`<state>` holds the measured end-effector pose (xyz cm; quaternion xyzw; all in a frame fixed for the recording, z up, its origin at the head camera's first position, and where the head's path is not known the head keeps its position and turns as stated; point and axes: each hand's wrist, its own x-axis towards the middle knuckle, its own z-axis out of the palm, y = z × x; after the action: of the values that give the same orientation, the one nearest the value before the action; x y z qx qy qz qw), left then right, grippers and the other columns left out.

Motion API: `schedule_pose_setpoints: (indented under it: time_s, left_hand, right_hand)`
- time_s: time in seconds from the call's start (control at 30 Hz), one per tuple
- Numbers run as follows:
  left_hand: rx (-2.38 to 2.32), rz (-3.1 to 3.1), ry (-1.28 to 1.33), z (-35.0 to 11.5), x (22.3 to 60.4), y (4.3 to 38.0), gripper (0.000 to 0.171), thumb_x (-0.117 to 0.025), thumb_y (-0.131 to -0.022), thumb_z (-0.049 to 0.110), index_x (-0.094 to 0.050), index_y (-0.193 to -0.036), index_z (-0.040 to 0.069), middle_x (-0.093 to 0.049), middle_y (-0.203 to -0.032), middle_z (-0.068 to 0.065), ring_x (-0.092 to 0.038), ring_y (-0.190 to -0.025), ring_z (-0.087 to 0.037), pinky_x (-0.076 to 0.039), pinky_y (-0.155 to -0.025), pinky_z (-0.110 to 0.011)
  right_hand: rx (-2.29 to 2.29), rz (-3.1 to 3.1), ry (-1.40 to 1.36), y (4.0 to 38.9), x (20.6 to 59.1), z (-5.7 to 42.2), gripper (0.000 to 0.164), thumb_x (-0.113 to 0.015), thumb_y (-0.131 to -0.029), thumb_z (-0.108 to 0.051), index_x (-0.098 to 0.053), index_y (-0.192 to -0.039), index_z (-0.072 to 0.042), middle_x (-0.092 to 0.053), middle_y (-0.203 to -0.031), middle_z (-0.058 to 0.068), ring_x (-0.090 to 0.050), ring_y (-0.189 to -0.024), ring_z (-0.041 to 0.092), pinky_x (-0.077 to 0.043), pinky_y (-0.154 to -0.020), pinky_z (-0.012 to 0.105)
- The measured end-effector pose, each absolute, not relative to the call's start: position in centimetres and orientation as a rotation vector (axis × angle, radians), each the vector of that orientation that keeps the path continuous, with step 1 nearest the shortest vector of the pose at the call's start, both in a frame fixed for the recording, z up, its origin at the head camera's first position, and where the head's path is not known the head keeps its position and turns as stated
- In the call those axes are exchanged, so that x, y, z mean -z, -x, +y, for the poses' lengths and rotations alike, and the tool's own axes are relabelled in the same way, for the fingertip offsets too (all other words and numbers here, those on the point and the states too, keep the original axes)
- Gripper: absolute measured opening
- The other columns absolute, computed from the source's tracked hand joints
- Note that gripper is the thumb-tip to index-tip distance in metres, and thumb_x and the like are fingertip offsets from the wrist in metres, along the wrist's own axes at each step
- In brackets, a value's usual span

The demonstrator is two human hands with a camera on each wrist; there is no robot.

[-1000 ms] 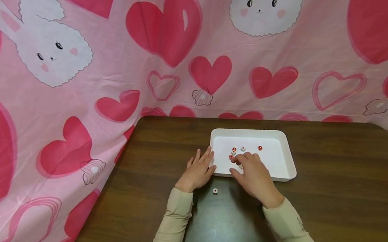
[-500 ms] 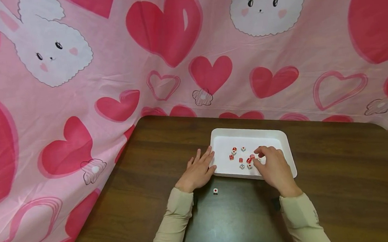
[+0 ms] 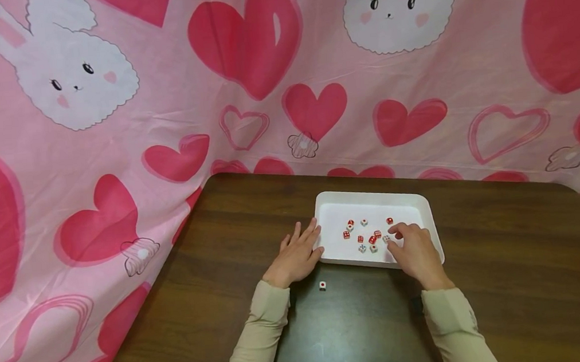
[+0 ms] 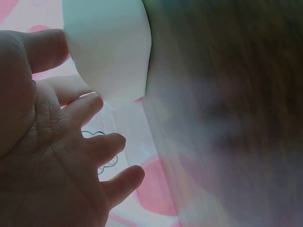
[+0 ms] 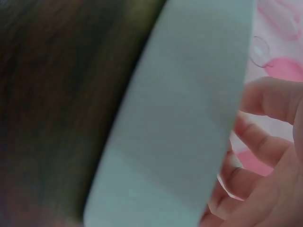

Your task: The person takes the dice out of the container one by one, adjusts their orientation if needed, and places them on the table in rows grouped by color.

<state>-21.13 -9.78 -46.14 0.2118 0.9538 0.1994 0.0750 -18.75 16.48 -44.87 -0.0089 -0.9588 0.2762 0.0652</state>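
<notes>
A white tray (image 3: 374, 195) holds several red and white dice. My left hand (image 3: 293, 255) lies with fingers spread at the tray's left edge; in the left wrist view its thumb and fingers touch the white wall (image 4: 109, 47). Over the tray's right part, my right hand (image 3: 419, 253) has thumb and index finger apart, close to a white die (image 3: 386, 239). No die shows between them. Left of that die sit red dice (image 3: 373, 240), and a lone red die (image 3: 389, 220) lies behind it. In the right wrist view the tray's wall (image 5: 170, 113) hides the fingertips.
One white die (image 3: 322, 285) with a red dot lies on the dark wooden table (image 3: 251, 207), in front of the tray and between the forearms. A pink curtain (image 3: 170, 116) with hearts and rabbits hangs behind and to the left of the table.
My right hand has moved right across the tray, uncovering the dice in the middle. The red die at the back right was hidden half a second ago and shows again. My left hand stays put.
</notes>
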Motion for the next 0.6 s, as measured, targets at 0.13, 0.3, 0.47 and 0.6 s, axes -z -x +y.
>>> schedule_pose_setpoints:
  time_s: [0.13, 0.3, 0.47, 0.6]
  left_hand:
    - [-0.597, 2.873, -0.640, -9.7, 46.0, 21.1, 0.055, -0.040, -0.094, 0.037, -0.023, -0.143, 0.019, -0.009, -0.151, 0.007, -0.005, -0.139, -0.028, -0.013, -0.106, -0.054]
    - [-0.589, 2.878, -0.640, -9.6, 46.2, 21.2, 0.054, -0.040, -0.094, 0.036, -0.023, -0.143, 0.020, -0.009, -0.151, 0.008, -0.005, -0.139, -0.028, -0.013, -0.106, -0.054]
    - [-0.585, 2.878, -0.641, -9.6, 46.4, 21.3, 0.054, -0.039, -0.094, 0.037, -0.023, -0.143, 0.020, -0.009, -0.151, 0.009, -0.005, -0.139, -0.028, -0.014, -0.106, -0.054]
    - [-0.579, 2.873, -0.632, -9.6, 46.3, 21.3, 0.054, -0.038, -0.094, 0.038, -0.022, -0.143, 0.021, -0.008, -0.151, 0.009, -0.004, -0.139, -0.027, -0.013, -0.106, -0.053]
  right_hand:
    - [-0.833, -2.930, 0.057, 19.0, 45.2, 16.5, 0.028, -0.054, -0.082, -0.018, -0.058, -0.105, -0.004, -0.055, -0.096, 0.018, -0.045, -0.091, 0.035, -0.039, -0.068, 0.044]
    - [-0.819, -2.959, 0.081, 19.5, 45.7, 16.6, 0.029, -0.051, -0.081, -0.017, -0.058, -0.106, -0.004, -0.054, -0.095, 0.017, -0.044, -0.091, 0.035, -0.039, -0.066, 0.043]
    - [-0.807, -2.991, 0.094, 20.1, 46.3, 16.6, 0.031, -0.049, -0.080, -0.016, -0.057, -0.107, -0.003, -0.053, -0.094, 0.017, -0.043, -0.090, 0.034, -0.038, -0.065, 0.042]
    - [-0.799, -3.025, 0.114, 20.4, 46.6, 16.6, 0.031, -0.049, -0.080, -0.016, -0.056, -0.108, -0.004, -0.051, -0.096, 0.017, -0.042, -0.090, 0.035, -0.038, -0.065, 0.042]
